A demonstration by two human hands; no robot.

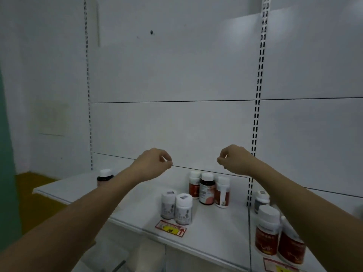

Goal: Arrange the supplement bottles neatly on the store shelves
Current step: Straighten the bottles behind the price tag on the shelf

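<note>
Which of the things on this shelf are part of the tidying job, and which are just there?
Job:
- two white bottles
- three bottles at the back
- lone bottle, left
- red bottles, right bay
- shelf

Just there:
- price tag
- slotted upright
- back panel

The scene is dim and grey-blue, with a faint pale glare on the white back panel [241,28] toward one o'clock. Everything is soft and slightly blurred. The slotted metal uprights [257,107] bow outward from wide-angle distortion, and bottle labels are unreadable.
</note>
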